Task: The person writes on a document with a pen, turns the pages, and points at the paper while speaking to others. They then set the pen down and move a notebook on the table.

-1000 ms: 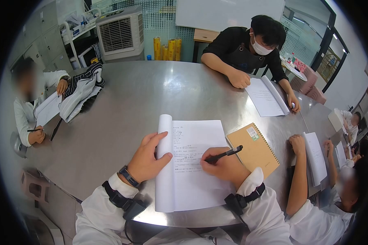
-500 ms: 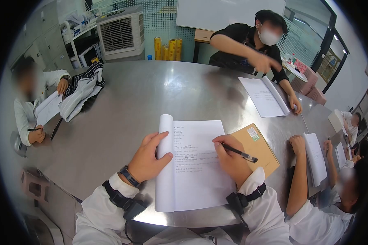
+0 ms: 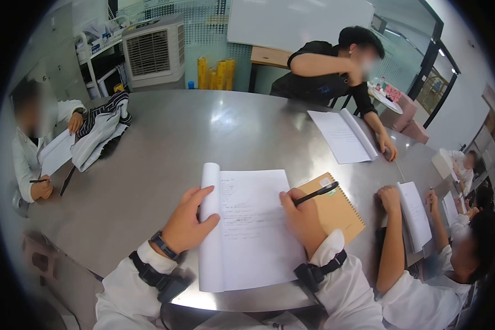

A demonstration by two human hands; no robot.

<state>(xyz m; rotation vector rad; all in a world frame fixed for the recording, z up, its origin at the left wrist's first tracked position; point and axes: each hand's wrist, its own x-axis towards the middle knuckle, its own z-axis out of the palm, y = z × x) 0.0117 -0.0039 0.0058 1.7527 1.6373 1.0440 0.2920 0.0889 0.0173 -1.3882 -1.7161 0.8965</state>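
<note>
A stapled-looking stack of printed sheets (image 3: 256,261) lies on the metal table in front of me, its turned pages rolled along the left side. My left hand (image 3: 187,221) grips this roll, thumb and fingers resting over it. In my right hand (image 3: 304,223) is a black pen (image 3: 317,193), pointing up and to the right, away from the page. That hand rests at the sheets' right edge, its thumb over the paper. Right beside it lies a tan spiral notebook (image 3: 341,214) with a small label, partly covered by the hand.
Across the shiny metal table (image 3: 165,137) a masked person (image 3: 327,66) leans beside another set of sheets (image 3: 341,137). More people with papers sit at left and right. A striped cloth (image 3: 99,132) lies at the left. An air cooler (image 3: 154,52) stands behind.
The pen in my right hand has swung from pointing down-right to up-right. The person opposite has raised a hand from over the table to the face. My view has shifted slightly.
</note>
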